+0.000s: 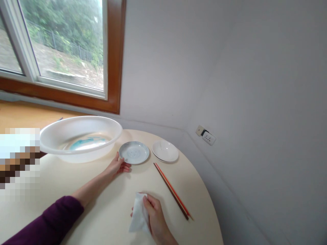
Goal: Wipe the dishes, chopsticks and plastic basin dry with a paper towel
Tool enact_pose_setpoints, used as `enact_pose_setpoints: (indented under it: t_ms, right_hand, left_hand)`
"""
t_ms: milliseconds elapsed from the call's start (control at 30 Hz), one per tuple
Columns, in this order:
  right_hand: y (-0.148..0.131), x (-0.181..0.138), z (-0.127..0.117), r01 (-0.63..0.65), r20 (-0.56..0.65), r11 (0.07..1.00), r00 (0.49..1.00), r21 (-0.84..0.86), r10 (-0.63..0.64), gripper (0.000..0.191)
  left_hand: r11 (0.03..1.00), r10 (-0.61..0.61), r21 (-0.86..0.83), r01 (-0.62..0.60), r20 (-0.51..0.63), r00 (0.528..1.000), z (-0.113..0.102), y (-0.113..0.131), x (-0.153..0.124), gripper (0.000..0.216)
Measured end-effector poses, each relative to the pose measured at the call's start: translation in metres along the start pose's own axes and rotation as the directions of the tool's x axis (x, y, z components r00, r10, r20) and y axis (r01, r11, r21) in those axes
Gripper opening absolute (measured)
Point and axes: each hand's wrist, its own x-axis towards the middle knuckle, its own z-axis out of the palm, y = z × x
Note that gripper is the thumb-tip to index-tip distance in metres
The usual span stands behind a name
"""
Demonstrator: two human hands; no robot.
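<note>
"Plate [134, 152] first: where is it?"

"Flat on the table [109, 214], at eleven o'clock from the right hand [156, 212]."

"And the left hand [118, 166]?"

"Half open, at the plate's eight o'clock, thumb and forefinger touching the rim (the other fingers curl loosely just below the edge) without closing around it."

"What about the right?"

"Folded around a white cloth [140, 213], thumb pressing on top, one corner hanging toward seven o'clock. Sticks [171, 190], red and brown, lie at its one o'clock; white dishes [165, 150] sit at the plate's three."

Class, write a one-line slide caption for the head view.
Left hand at the rim of a patterned plate, right hand holding a white cloth.
</note>
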Motion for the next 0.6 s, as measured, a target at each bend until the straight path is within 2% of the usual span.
enact_pose_setpoints:
  t_ms: [100,167,233,300,333,367,400,433,467,500,600]
  right_hand:
    - [-0.009,0.001,-0.002,0.02,-0.036,0.997,0.999,0.074,-0.018,0.062]
    - [-0.026,0.005,-0.005,0.074,-0.058,0.995,0.996,0.067,-0.07,0.06]
    - [-0.053,0.014,-0.009,0.174,-0.089,0.985,0.981,-0.006,-0.174,0.058]
    - [-0.085,0.029,-0.015,0.319,-0.127,0.933,0.931,-0.166,-0.341,0.057]
    - [-0.102,0.038,-0.019,0.409,-0.131,0.865,0.879,-0.29,-0.459,0.056]
    - [-0.118,0.048,-0.022,0.485,-0.124,0.758,0.802,-0.436,-0.584,0.055]
    - [-0.131,0.059,-0.025,0.529,-0.1,0.628,0.714,-0.571,-0.693,0.054]
    - [-0.142,0.07,-0.027,0.538,-0.037,0.494,0.651,-0.683,-0.758,0.052]
    - [-0.149,0.08,-0.029,0.515,0.031,0.394,0.635,-0.761,-0.772,0.049]
    - [-0.153,0.09,-0.031,0.465,0.092,0.311,0.661,-0.829,-0.745,0.047]
    - [-0.147,0.113,-0.036,0.215,0.157,0.055,0.846,-0.975,-0.51,0.044]
  left_hand:
    - [1.0,0.014,0.004,-0.014,-0.037,0.999,0.003,0.002,-0.004,0.081]
    - [1.0,0.029,0.002,-0.029,-0.058,0.998,0.004,0.002,-0.007,0.082]
    - [0.999,0.043,0.008,-0.042,-0.088,0.995,0.004,0.002,-0.011,0.08]
    - [0.999,0.047,0.0,-0.047,-0.115,0.992,0.003,0.001,-0.02,0.078]
    - [0.999,0.044,-0.007,-0.045,-0.128,0.991,0.002,0.001,-0.027,0.078]
    - [0.999,0.039,-0.014,-0.041,-0.133,0.99,0.0,0.001,-0.035,0.077]
    - [0.999,0.034,-0.016,-0.037,-0.139,0.99,-0.002,0.0,-0.045,0.075]
    - [0.999,0.028,-0.014,-0.03,-0.14,0.99,-0.005,-0.001,-0.056,0.075]
    - [1.0,0.02,-0.012,-0.022,-0.131,0.991,-0.008,-0.002,-0.068,0.074]
    - [1.0,0.002,-0.014,-0.004,-0.127,0.992,-0.011,-0.003,-0.08,0.073]
    - [0.997,-0.048,-0.061,0.043,-0.092,0.995,-0.022,-0.008,-0.113,0.074]
